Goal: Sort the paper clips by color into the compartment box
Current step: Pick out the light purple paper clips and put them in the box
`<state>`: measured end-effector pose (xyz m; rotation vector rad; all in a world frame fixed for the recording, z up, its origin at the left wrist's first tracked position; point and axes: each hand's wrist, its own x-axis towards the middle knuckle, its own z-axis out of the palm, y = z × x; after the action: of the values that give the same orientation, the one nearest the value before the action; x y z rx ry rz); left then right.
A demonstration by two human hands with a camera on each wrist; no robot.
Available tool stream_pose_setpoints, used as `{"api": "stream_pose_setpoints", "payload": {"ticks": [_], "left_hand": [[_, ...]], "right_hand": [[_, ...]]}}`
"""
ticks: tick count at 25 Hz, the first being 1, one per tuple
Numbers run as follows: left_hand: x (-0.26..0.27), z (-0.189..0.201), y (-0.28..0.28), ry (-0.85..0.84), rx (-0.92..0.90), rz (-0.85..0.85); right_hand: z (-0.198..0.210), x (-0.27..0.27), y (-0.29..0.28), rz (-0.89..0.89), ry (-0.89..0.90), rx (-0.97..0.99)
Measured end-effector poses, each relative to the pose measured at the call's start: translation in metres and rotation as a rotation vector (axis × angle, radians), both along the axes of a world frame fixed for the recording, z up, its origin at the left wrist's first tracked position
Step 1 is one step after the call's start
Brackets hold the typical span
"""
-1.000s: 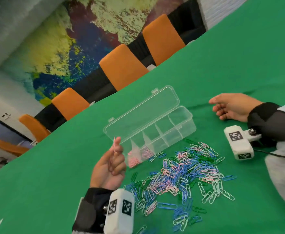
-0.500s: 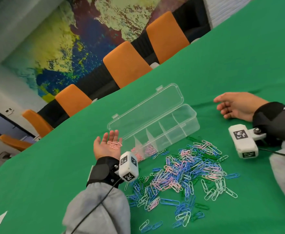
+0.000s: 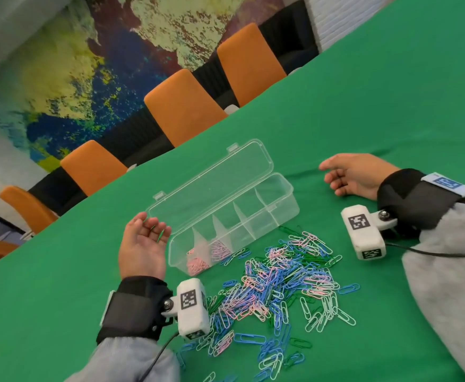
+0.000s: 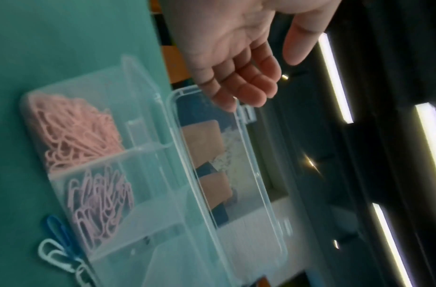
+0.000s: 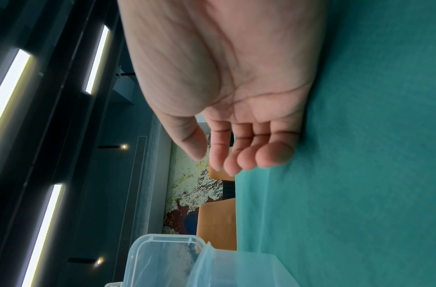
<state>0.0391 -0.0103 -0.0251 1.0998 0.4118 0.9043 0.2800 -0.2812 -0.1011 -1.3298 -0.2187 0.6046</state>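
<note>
A clear compartment box (image 3: 286, 208) lies on the green cloth with its lid (image 3: 212, 183) swung open behind it. Pink paper clips (image 3: 197, 264) fill its leftmost compartment and more pink ones (image 3: 220, 249) sit in the second; the other compartments look empty. A mixed pile of paper clips (image 3: 281, 279) in pink, blue, green and white lies in front of the box. My left hand (image 3: 154, 226) hovers palm-up at the box's left end, fingers relaxed and empty, as the left wrist view (image 4: 246, 77) confirms. My right hand (image 3: 344, 175) rests on the cloth right of the box, loosely curled, holding nothing.
Orange chairs (image 3: 181, 106) line the table's far edge below a painted wall. A few blue and white clips (image 4: 57, 250) lie against the box's front wall. The green cloth (image 3: 391, 92) stretches bare behind and to the right of the box.
A second ago my left hand pinched a pink clip up in the air. It then opened with pink clips on the palm; now the palm is empty beside the box. The right hand stayed put.
</note>
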Motion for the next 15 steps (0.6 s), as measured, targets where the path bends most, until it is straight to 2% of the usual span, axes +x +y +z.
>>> {"api": "stream_pose_setpoints", "payload": {"ticks": [2,7,9,11,15], "left_hand": [[0.005,0.008,-0.025,0.129,0.258,-0.145],[0.025,-0.002,-0.105,0.745,1.194,-0.768],[0.033,-0.017,-0.128,0.831,1.550,-0.969],[0.040,-0.029,-0.143,0.870,1.739,-1.051],[0.045,-0.035,-0.154,0.952,1.799,-0.987]], "right_hand": [[0.002,-0.001,0.000,-0.001,0.001,-0.007],[0.007,-0.006,-0.001,-0.009,0.012,-0.025],[0.007,-0.007,-0.002,0.000,0.016,-0.032],[0.008,-0.006,-0.002,0.000,0.011,-0.036],[0.008,-0.005,-0.002,0.019,-0.003,-0.042]]}}
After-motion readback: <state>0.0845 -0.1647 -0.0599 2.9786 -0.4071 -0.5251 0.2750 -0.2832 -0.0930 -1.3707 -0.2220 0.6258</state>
